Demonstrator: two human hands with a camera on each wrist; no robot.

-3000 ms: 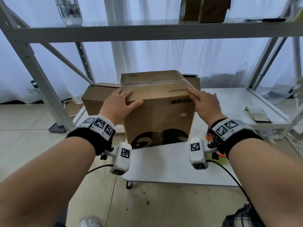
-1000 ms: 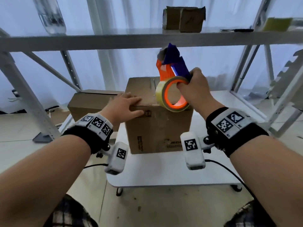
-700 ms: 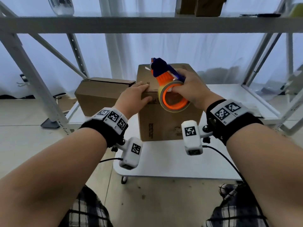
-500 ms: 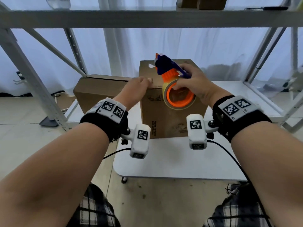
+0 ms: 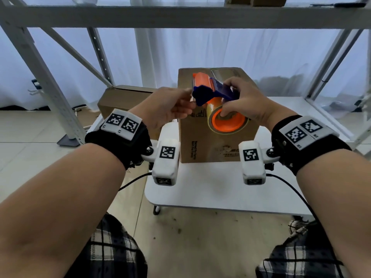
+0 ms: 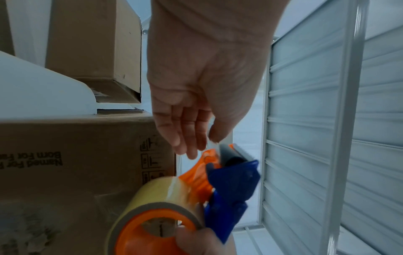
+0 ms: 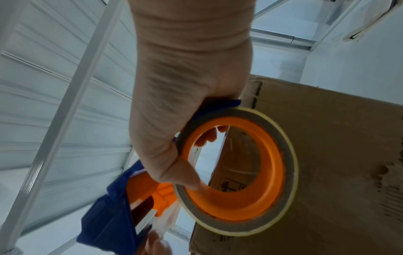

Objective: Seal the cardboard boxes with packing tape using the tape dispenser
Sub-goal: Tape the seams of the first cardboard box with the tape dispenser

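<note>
counter: white rounded-corner top on casters (image 5: pixel 210 189) | on it: upright brown cardboard box (image 5: pixel 200 141) | behind-left: second, lower brown cardboard box (image 5: pixel 120 99)

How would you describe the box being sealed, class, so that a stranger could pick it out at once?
Start at the white table under the metal shelving. Two cardboard boxes stand on it; take the taller box, in front of the hands that hold the tape dispenser. Unlike the lower box to its left, its near face carries black print.

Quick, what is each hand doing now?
Left hand: pinching the tape end at the dispenser's head.
Right hand: holding the dispenser, thumb in the roll's core.
</note>
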